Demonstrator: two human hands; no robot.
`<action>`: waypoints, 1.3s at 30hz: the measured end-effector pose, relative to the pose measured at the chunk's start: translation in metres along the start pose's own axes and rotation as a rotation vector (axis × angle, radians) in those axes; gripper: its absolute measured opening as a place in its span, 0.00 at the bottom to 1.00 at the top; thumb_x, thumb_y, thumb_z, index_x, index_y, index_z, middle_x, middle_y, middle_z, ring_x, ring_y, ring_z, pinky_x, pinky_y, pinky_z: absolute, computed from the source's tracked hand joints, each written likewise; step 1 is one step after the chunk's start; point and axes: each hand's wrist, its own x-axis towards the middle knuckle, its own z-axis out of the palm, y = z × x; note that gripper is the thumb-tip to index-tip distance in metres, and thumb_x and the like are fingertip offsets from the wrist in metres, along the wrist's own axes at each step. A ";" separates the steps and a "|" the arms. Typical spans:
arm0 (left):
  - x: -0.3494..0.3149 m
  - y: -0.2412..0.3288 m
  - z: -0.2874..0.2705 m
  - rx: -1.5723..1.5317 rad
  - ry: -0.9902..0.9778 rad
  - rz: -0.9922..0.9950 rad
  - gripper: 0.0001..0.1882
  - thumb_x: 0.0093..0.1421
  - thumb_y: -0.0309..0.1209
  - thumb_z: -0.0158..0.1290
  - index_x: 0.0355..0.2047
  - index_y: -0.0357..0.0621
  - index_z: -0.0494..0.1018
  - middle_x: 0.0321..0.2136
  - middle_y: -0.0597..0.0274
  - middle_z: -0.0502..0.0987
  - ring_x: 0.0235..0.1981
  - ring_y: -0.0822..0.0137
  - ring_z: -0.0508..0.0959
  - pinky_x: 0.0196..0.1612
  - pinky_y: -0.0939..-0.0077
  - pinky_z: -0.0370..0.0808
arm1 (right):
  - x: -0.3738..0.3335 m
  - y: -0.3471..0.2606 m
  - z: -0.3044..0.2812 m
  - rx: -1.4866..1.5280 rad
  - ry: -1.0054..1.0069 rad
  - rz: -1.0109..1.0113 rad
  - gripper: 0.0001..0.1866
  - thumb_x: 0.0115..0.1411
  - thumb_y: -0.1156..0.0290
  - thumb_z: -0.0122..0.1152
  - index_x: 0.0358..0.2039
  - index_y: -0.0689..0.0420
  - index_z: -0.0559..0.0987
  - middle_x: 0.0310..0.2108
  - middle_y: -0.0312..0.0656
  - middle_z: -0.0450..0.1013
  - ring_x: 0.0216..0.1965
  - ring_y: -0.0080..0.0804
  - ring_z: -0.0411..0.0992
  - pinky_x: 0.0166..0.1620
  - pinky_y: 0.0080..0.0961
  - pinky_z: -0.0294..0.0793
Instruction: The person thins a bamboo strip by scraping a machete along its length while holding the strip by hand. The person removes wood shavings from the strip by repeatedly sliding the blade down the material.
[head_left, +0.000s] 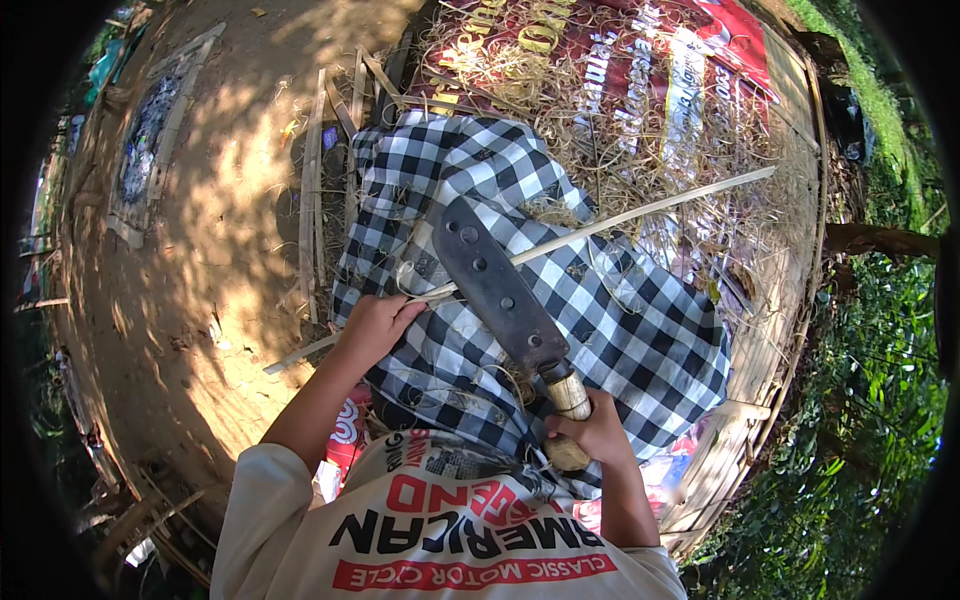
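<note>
My right hand (598,432) is wrapped round the wooden handle of a cleaver (497,290). Its broad dark blade, pierced with several round holes, slants up and left across my lap. A long pale strip, probably split bamboo (650,208), passes by the blade, its far part reaching to the upper right. My left hand (378,326) grips this strip near its lower left part, and its end sticks out past my wrist. A black-and-white checked cloth (640,345) covers my legs, with thin curled shavings lying on it. Whether the blade's edge touches the strip is hard to tell.
A red printed banner (560,85) strewn with curly shavings (490,60) spreads beyond my legs. Wooden slats (312,190) run along its left side, above bare earth (235,170). A slatted bamboo edge (805,260) and green plants (865,380) lie to the right.
</note>
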 end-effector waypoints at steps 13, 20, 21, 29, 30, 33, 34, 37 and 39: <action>-0.007 0.022 -0.001 0.036 0.045 -0.051 0.15 0.63 0.36 0.53 0.25 0.38 0.74 0.17 0.47 0.73 0.19 0.46 0.74 0.23 0.57 0.68 | -0.002 -0.016 -0.019 0.260 0.326 -0.162 0.08 0.51 0.80 0.62 0.30 0.65 0.72 0.22 0.42 0.74 0.23 0.27 0.74 0.29 0.26 0.76; -0.013 0.026 -0.002 0.050 0.064 -0.217 0.20 0.63 0.43 0.52 0.24 0.37 0.74 0.18 0.45 0.75 0.23 0.45 0.76 0.27 0.56 0.71 | 0.028 -0.058 -0.057 0.181 0.542 -0.323 0.11 0.54 0.73 0.67 0.30 0.64 0.73 0.21 0.40 0.74 0.23 0.25 0.74 0.28 0.25 0.76; -0.013 0.024 -0.002 0.107 0.051 -0.255 0.22 0.63 0.45 0.51 0.23 0.37 0.74 0.18 0.45 0.75 0.23 0.45 0.76 0.27 0.55 0.71 | 0.029 -0.068 -0.060 0.168 0.564 -0.319 0.10 0.53 0.74 0.67 0.29 0.64 0.73 0.21 0.41 0.74 0.22 0.26 0.75 0.28 0.25 0.75; -0.015 0.006 -0.003 0.241 0.052 -0.202 0.26 0.62 0.50 0.51 0.19 0.40 0.74 0.14 0.47 0.74 0.19 0.46 0.76 0.24 0.56 0.71 | 0.038 -0.050 -0.037 0.103 0.356 -0.179 0.10 0.47 0.81 0.62 0.29 0.65 0.71 0.22 0.43 0.72 0.22 0.31 0.74 0.30 0.29 0.77; -0.015 0.006 -0.004 0.266 0.050 -0.201 0.25 0.62 0.50 0.52 0.19 0.40 0.75 0.14 0.48 0.74 0.18 0.47 0.76 0.23 0.57 0.71 | 0.036 -0.047 -0.034 0.117 0.351 -0.163 0.10 0.47 0.81 0.62 0.29 0.65 0.71 0.22 0.43 0.72 0.22 0.32 0.74 0.30 0.29 0.77; -0.018 0.011 -0.004 0.312 0.079 -0.165 0.24 0.61 0.49 0.53 0.20 0.41 0.75 0.14 0.49 0.74 0.16 0.48 0.76 0.21 0.58 0.71 | 0.026 -0.054 -0.048 0.129 0.353 -0.137 0.11 0.46 0.81 0.63 0.30 0.66 0.71 0.22 0.43 0.72 0.22 0.32 0.75 0.30 0.29 0.77; -0.018 0.011 -0.002 0.296 0.092 -0.156 0.24 0.61 0.49 0.53 0.20 0.41 0.75 0.14 0.49 0.74 0.17 0.48 0.76 0.21 0.58 0.71 | 0.022 -0.059 -0.056 0.122 0.362 -0.134 0.11 0.46 0.81 0.63 0.30 0.66 0.71 0.23 0.43 0.72 0.22 0.32 0.74 0.30 0.29 0.77; -0.017 0.004 0.008 0.262 0.115 -0.139 0.23 0.61 0.48 0.54 0.21 0.40 0.75 0.14 0.48 0.74 0.17 0.48 0.76 0.21 0.58 0.71 | 0.027 -0.053 -0.060 0.306 0.507 -0.202 0.12 0.46 0.81 0.62 0.31 0.66 0.71 0.22 0.44 0.72 0.22 0.33 0.75 0.29 0.29 0.76; -0.016 0.003 0.011 0.270 0.108 -0.131 0.23 0.61 0.48 0.54 0.21 0.40 0.75 0.14 0.49 0.74 0.17 0.47 0.76 0.21 0.58 0.71 | 0.029 -0.047 -0.051 0.302 0.497 -0.174 0.11 0.46 0.82 0.62 0.30 0.66 0.71 0.22 0.44 0.73 0.23 0.33 0.75 0.30 0.30 0.76</action>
